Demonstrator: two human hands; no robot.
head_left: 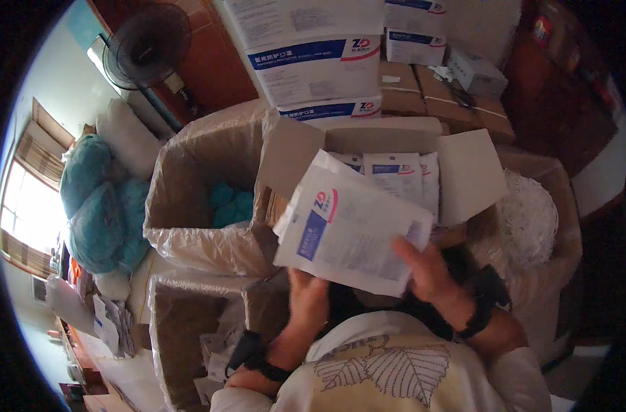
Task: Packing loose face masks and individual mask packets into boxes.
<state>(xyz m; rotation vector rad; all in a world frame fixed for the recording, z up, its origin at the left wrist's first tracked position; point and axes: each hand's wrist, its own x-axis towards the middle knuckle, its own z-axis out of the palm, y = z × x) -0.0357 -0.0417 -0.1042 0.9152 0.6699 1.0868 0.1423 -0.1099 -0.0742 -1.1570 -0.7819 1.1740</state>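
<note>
Both of my hands hold a small stack of flat white packets [357, 233] with a blue panel and a red curve printed on top. My left hand [307, 299] grips the stack's lower left edge from beneath, its fingers mostly hidden under the packets. At the lower right corner, my right hand [426, 271] is closed on the stack with the thumb lying on top. Just beyond the stack, an open white carton [472, 168] has its flaps spread. Similar packets [393, 175] stand upright inside it, partly hidden by the stack I hold.
Left of the carton is a plastic-lined box [199, 154] with teal items inside; nearer stands another lined box [182, 295] with loose packets. A lined box [567, 206] of white items is at right. Stacked printed cartons [313, 69] rise behind. Teal bags [96, 206] and a fan [148, 44] are at left.
</note>
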